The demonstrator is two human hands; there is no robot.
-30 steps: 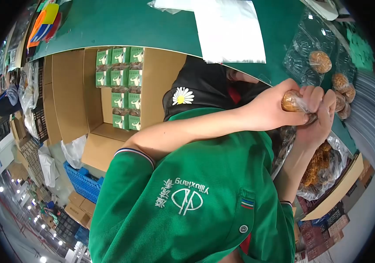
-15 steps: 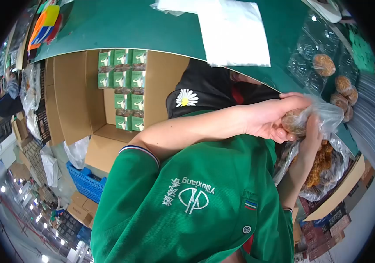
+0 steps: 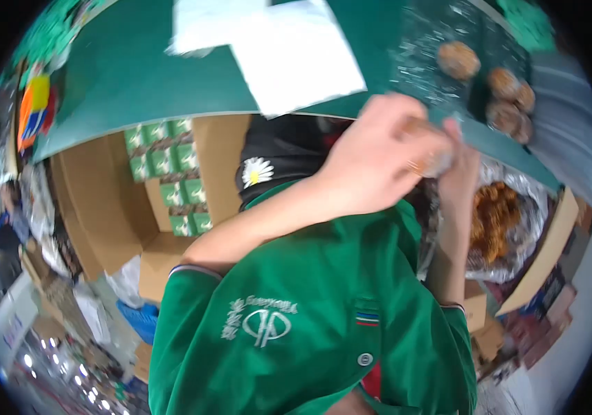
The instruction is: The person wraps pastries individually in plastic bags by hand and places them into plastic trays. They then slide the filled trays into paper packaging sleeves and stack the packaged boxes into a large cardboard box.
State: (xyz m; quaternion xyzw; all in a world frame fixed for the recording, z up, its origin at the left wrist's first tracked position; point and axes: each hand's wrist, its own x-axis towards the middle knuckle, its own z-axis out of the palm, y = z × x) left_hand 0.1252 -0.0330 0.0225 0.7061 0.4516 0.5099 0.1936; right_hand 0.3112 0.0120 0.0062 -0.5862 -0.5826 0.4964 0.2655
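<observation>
Your left hand [image 3: 377,158] grips the plastic-wrapped brown ball [image 3: 427,165] by the near edge of the green surface [image 3: 130,76]; right hand [image 3: 459,160] just right of it, grip too blurred to tell. Long axis unclear.

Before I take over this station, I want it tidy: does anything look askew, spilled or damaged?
Only the front white sheet looks slightly odd: it lies askew on the green table, one corner reaching the near edge. I see no spill or damage, though the picture is blurred.
</observation>
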